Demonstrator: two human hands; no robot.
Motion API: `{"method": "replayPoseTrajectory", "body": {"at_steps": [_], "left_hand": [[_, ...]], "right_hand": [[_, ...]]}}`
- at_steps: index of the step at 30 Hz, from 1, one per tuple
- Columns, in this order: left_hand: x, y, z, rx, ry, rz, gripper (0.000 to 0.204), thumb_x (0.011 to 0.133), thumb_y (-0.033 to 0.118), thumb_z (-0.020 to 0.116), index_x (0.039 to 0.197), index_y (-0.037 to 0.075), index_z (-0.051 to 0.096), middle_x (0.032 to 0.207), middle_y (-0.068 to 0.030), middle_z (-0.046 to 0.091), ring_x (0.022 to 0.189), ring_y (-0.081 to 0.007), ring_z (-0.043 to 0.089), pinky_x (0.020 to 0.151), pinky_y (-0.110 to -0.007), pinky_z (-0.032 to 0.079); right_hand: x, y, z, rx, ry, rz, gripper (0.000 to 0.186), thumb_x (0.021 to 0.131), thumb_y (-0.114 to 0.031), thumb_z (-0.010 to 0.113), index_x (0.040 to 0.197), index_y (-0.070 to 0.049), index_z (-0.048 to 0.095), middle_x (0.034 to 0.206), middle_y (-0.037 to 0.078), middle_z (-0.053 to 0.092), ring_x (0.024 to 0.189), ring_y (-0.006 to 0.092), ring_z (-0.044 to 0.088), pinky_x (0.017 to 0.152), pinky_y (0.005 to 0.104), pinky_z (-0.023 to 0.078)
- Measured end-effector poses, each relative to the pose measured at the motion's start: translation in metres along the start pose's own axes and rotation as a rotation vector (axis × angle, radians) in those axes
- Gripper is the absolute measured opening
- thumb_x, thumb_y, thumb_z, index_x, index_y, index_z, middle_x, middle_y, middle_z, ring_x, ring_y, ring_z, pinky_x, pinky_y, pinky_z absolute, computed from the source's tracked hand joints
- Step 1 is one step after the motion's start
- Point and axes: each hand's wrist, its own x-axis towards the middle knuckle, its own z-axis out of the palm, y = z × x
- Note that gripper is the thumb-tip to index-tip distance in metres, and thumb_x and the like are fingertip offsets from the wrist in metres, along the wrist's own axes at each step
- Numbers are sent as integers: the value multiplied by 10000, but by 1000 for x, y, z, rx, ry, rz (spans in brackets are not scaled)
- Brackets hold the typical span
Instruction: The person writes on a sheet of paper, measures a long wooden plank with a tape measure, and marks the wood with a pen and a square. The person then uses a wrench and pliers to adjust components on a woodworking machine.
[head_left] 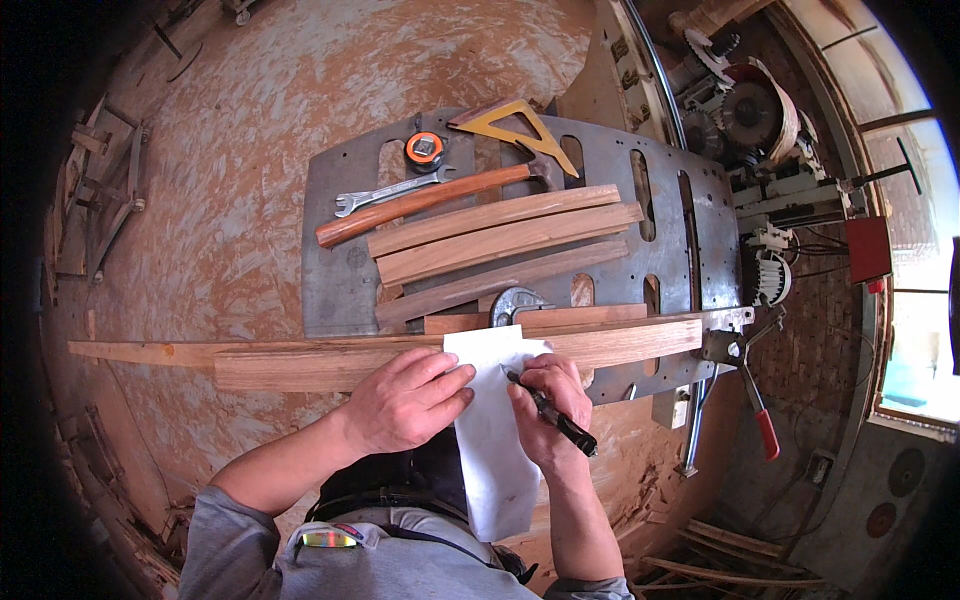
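Note:
A long white sheet of paper lies over the front wooden strip and hangs down toward my body. My left hand holds the sheet's left edge against the wood with bent fingers; its thumb is mostly hidden. Pinched in my right hand is a black pen, its tip at the paper and its back end pointing toward me. Just beyond the paper, a metal C-clamp sits at the wooden pieces. Any marks on the paper are too faint to read.
Several wooden strips rest on the slotted metal table. Behind them are a hammer, a wrench, an orange-black tape measure and a yellow triangular square. Machinery with a red-handled lever stands at right.

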Motion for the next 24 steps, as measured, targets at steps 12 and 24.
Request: {"method": "replayPoseTrajectory", "body": {"at_steps": [12,24], "left_hand": [[1,0,0,2,8,4,155,789,139,677,898,44,733,1112,-81,688,1074,-228,612,942,-372,516],[4,1,-2,-2,9,0,148,793,136,677,897,45,729,1114,-75,686,1065,-219,612,927,-367,519]], "right_hand": [[1,2,0,-5,19,-34,198,749,9,762,880,13,614,897,152,659,910,308,637,838,377,523],[0,0,-4,-14,13,7,184,765,-4,759,885,14,621,897,155,663,940,311,630,850,398,517]]}}
